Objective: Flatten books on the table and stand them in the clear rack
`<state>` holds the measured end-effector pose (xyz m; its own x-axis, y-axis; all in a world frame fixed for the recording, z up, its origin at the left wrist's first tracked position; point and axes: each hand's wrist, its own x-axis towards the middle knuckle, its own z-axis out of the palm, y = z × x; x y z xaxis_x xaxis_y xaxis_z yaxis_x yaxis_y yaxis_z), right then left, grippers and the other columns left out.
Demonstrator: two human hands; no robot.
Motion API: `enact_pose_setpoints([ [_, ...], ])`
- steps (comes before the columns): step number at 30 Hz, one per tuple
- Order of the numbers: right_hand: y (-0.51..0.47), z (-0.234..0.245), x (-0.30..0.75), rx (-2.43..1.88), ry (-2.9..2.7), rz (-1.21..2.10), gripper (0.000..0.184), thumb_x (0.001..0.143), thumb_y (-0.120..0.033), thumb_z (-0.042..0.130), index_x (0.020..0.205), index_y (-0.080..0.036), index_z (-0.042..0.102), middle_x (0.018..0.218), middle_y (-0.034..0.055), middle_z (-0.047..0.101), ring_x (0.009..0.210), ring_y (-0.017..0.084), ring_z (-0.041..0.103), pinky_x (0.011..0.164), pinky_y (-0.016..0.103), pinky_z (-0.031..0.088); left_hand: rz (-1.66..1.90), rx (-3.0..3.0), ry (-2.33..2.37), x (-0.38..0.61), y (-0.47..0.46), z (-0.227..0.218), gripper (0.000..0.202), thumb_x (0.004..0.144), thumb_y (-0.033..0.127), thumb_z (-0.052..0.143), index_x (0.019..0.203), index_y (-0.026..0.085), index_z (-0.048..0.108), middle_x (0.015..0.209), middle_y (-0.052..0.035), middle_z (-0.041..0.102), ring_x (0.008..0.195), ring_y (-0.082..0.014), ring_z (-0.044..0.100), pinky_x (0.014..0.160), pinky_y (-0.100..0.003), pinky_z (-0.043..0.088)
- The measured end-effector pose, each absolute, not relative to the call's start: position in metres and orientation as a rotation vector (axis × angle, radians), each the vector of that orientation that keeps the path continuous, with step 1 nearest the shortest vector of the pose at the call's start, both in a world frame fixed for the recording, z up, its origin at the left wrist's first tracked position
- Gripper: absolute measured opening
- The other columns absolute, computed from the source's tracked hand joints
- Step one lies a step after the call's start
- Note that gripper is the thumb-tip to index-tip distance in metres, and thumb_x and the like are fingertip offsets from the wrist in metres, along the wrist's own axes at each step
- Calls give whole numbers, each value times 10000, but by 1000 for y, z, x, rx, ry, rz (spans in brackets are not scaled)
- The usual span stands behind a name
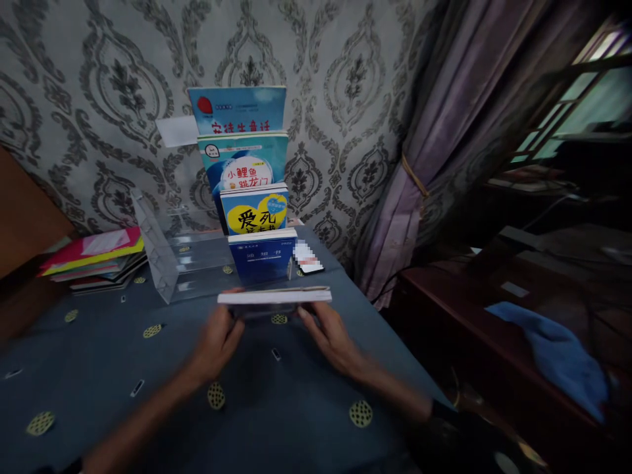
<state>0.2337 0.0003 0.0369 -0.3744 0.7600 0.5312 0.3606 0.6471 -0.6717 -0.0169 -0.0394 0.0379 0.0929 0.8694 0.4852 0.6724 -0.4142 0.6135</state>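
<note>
Between my two hands is a book, seen edge-on with its white page edges facing up; its cover is dark and blurred. My left hand grips its left end, and my right hand holds the right end with the thumb on the near side. Just beyond it stands a clear stepped book rack. Books fill its right side in tiers: a dark blue booklet in front, a blue and yellow book, a teal book, and a blue book at the back.
A pile of books and colourful folders lies left of the rack. A phone rests to the rack's right. The patterned cloth-covered table ends at the right, near a dark red table with a blue cloth. A curtain hangs behind.
</note>
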Motion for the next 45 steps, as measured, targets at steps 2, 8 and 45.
enact_pose_setpoints([
  [2, 19, 51, 231, -838, -1982, 511, 294, 1048, -404, 379, 1118, -237, 611, 972, 78, 690, 906, 241, 645, 861, 402, 551, 1272, 2203, 1517, -15, -23, 61, 277, 994, 307, 398, 1230, 226, 519, 1162, -93, 647, 983, -227, 636, 880, -412, 532],
  [8, 71, 82, 216, -799, -1887, 444, 306, 1037, -415, 391, 1162, -204, 574, 1058, 106, 675, 964, 247, 637, 886, 413, 528, 1496, 2257, 1692, -14, 27, 94, 210, 939, 280, 455, 1121, 188, 502, 1034, -106, 643, 979, -263, 635, 909, -465, 520],
  [45, 123, 21, 194, -1030, -1849, 451, 206, 930, -246, 480, 1045, -174, 636, 944, 99, 719, 883, 238, 673, 819, 371, 532, 1585, 2231, 1852, -18, 73, 60, 588, 920, 207, 489, 1479, 131, 328, 1350, -197, 513, 1315, -333, 501, 1099, -534, 432],
])
